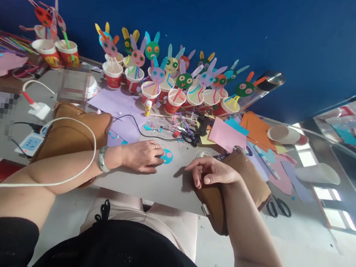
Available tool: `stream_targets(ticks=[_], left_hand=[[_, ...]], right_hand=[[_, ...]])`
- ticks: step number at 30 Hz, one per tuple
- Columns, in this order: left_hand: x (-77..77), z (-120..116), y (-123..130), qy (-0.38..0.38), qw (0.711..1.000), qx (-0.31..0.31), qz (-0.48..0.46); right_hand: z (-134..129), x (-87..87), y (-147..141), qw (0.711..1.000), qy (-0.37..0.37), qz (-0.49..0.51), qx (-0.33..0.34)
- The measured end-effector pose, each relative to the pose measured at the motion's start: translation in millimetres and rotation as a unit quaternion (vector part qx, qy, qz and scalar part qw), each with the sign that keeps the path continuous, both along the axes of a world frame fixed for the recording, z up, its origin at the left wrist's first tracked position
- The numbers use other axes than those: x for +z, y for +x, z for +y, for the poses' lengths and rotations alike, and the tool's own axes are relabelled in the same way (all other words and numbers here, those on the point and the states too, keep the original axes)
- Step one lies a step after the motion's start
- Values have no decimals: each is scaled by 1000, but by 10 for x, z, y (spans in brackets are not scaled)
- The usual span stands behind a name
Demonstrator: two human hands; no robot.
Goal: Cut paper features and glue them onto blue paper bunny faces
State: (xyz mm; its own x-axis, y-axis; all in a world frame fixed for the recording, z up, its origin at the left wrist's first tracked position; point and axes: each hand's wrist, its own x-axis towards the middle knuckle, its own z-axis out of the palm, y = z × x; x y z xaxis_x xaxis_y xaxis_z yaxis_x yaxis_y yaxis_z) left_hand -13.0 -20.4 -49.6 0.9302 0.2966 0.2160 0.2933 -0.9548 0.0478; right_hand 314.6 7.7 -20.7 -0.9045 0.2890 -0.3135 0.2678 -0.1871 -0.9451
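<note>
My left hand (pixel 143 156) lies palm down on the grey table. Its fingertips reach the left edge of a small blue paper disc (pixel 168 157) with pink spots on it, and part of the disc may be hidden under the fingers. To the right, my right hand (pixel 211 173) hovers with loosely bent, parted fingers and nothing in them. Its wrist rests by a brown cushion (pixel 248 179). Another brown cushion (pixel 79 125) lies beneath my left forearm. Paper rabbit heads stand in red and white paper cups (pixel 175 102) beyond my hands.
Scissors (pixel 192 138), paper scraps and a glue stick (pixel 148 108) lie behind the disc. Black-handled scissors (pixel 279 207) sit at far right. A white cable (pixel 95 139) loops over my left forearm near a power strip (pixel 32 144). A steel flask (pixel 265 86) stands against the blue wall.
</note>
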Motion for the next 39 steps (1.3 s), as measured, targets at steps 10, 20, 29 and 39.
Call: stream_targets(ticks=[10, 20, 29, 39], left_hand=[[-17, -9, 17, 19, 1000, 10, -3], [-35, 2, 18, 6, 1000, 4, -24], [14, -15, 3, 5, 1000, 11, 12], [-7, 1, 6, 2, 1000, -5, -15]], right_hand=[[-28, -201, -91, 997, -73, -9, -1], [-46, -196, -153, 996, -66, -60, 9], [-65, -140, -218, 997, -59, -52, 15], [-72, -198, -216, 997, -45, -58, 11]])
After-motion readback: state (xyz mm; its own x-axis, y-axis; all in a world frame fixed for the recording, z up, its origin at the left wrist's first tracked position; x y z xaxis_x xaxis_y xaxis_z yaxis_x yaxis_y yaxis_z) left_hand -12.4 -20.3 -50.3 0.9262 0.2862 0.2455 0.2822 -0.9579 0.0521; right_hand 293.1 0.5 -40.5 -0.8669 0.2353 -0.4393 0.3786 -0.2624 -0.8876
